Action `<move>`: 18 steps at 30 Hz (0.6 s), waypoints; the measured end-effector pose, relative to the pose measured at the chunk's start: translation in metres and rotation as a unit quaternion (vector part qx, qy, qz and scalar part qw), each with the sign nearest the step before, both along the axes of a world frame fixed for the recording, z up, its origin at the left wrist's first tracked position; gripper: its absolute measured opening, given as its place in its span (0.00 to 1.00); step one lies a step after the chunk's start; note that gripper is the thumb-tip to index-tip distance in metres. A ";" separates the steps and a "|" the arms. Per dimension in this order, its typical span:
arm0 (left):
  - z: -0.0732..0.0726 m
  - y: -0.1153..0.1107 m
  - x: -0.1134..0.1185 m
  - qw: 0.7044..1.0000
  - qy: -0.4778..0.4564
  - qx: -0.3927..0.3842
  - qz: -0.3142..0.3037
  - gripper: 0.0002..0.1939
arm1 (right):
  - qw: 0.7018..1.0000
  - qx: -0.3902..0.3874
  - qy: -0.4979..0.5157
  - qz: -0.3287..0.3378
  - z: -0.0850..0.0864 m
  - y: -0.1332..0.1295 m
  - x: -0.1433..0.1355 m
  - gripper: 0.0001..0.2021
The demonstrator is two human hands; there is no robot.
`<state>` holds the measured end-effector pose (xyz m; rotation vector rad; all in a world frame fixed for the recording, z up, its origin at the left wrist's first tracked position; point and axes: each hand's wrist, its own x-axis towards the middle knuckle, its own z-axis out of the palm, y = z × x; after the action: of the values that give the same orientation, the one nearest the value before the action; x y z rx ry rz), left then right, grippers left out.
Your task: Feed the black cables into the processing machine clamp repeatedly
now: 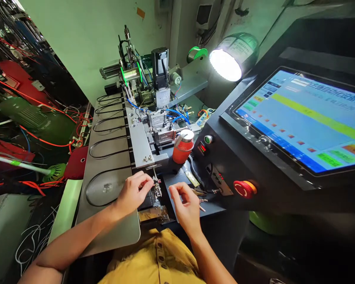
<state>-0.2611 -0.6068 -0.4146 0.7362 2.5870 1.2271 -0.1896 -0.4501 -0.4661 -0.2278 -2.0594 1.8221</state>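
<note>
Left hand (136, 190): thumb and forefinger tips brought together, right beside the clamp; whether they pinch anything, or touch the clamp, I cannot tell.
Right hand (187, 205): fingers curled, thumb close to the forefinger; I cannot tell whether a small thing is pinched there.
Clamp (157, 190): between the two hands, nearer the left fingertips.
Block (150, 215): brass-coloured, below the left hand, on the body side of the clamp.
Cables (86, 192): black loops in a row on the grey plate (128, 228), the nearest loop just left of the left hand.
Bar (139, 142): silver, beyond the left hand.
Bottle (182, 153): red-orange with a white lid, upright, beyond the right hand.
Stop button (244, 189): red, right of the right hand.
Screen (301, 118): lit, farther right and above that hand.
Lamp (225, 65): shining, well beyond the right hand.
</note>
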 end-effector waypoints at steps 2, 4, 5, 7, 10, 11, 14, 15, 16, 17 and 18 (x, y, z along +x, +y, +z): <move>-0.006 -0.001 -0.008 0.999 0.007 -0.040 0.007 0.13 | 0.999 -0.002 -0.020 -0.037 -0.002 0.009 -0.001 0.13; -0.011 -0.001 -0.013 0.997 -0.009 -0.075 0.004 0.13 | 0.998 0.000 -0.026 -0.057 -0.003 0.014 -0.001 0.14; -0.014 0.000 -0.014 0.996 -0.012 -0.089 0.004 0.13 | 0.998 0.001 -0.026 -0.059 -0.003 0.015 -0.001 0.14; -0.017 0.002 -0.015 0.994 -0.007 -0.109 0.008 0.13 | 0.998 0.005 -0.026 -0.057 -0.004 0.015 -0.001 0.15; -0.018 0.003 -0.013 0.992 0.007 -0.121 0.015 0.13 | 0.998 0.008 -0.030 -0.049 -0.006 0.014 0.001 0.15; -0.018 0.004 -0.013 0.992 0.010 -0.124 0.016 0.13 | 0.998 0.010 -0.033 -0.045 -0.007 0.013 0.001 0.14; -0.016 0.005 -0.012 0.991 0.020 -0.133 0.020 0.13 | 0.999 0.018 -0.040 -0.018 -0.012 0.015 -0.002 0.14; -0.016 0.006 -0.012 0.990 0.022 -0.137 0.023 0.13 | 0.999 0.022 -0.042 -0.001 -0.014 0.015 -0.005 0.14; -0.015 0.007 -0.012 0.989 0.024 -0.142 0.026 0.13 | 0.999 0.024 -0.045 0.019 -0.015 0.016 -0.008 0.14; -0.015 0.007 -0.013 0.988 0.025 -0.148 0.027 0.13 | 0.998 0.026 -0.047 0.042 -0.016 0.017 -0.012 0.15; -0.014 0.008 -0.013 0.987 0.026 -0.153 0.027 0.13 | 0.996 0.029 -0.048 0.065 -0.017 0.017 -0.017 0.15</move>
<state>-0.2745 -0.5987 -0.4288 0.6464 2.7655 0.8021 -0.2062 -0.4327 -0.4834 -0.1731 -2.2376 1.8575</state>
